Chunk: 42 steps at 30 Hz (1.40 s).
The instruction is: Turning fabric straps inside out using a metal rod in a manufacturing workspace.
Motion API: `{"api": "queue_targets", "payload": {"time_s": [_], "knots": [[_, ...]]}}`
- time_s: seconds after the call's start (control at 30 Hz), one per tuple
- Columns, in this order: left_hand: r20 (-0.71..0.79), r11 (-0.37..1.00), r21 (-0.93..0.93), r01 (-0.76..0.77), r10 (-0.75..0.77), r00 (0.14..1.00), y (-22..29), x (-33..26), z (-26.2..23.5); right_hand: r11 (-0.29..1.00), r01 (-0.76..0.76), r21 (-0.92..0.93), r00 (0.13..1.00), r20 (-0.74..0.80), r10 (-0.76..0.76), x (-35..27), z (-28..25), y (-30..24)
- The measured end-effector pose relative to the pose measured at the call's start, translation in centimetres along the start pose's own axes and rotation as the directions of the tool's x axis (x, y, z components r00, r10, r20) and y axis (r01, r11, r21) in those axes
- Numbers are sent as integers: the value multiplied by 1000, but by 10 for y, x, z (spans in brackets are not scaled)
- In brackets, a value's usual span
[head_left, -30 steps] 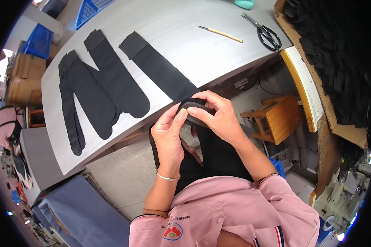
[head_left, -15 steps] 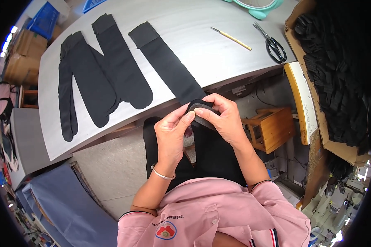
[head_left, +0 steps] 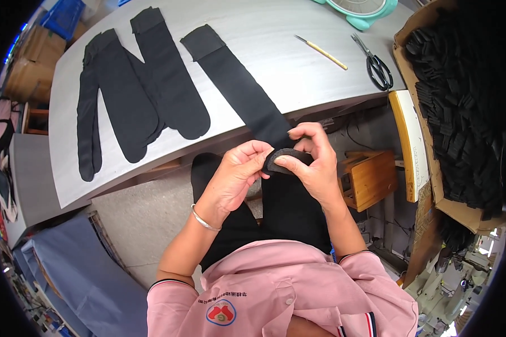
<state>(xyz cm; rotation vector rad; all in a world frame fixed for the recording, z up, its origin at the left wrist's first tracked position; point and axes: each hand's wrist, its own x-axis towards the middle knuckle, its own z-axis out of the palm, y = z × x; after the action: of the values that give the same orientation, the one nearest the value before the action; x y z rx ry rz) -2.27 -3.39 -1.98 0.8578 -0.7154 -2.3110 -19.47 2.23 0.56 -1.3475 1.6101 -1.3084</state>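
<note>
Just off the near edge of the pale surface, the left hand pinches one end of a curled black band between thumb and fingertips. The right hand grasps the same band, thumb pressed along its inner face, forefinger bent above it. A long black strip with a folded top lies across the surface and over that near edge, reaching the hands; the fingers hide whether it joins the band. Toward the left edge lie overlapping black round-ended pieces. Near the far right corner are a pointed tool with a yellowish handle and black-handled scissors. Beyond the right edge, a cardboard box holds many small black pieces
</note>
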Motion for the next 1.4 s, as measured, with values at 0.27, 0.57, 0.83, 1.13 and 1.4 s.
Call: {"api": "queue_targets", "payload": {"time_s": [0.27, 0.57, 0.83, 1.13, 1.4], "knots": [[76, 999, 47, 24, -27, 997, -1, 0, -2, 994, -111, -8, 994, -6, 111, -12, -6, 4], [62, 992, 122, -26, 19, 998, -4, -7, 5, 942, -299, 149, 940, 215, 265, -13, -12, -5], [70, 985, 137, -109, 100, 992, -7, -8, 6, 878, -422, 226, 893, 273, 359, -11, -11, -1], [-3, 941, 262, -214, 222, 975, -17, -5, 7, 881, -377, 285, 917, 247, 313, -10, -6, 3], [-85, 776, 551, -307, 418, 905, -20, -4, 13, 916, -288, 280, 954, 162, 251, -13, 3, 5]]}}
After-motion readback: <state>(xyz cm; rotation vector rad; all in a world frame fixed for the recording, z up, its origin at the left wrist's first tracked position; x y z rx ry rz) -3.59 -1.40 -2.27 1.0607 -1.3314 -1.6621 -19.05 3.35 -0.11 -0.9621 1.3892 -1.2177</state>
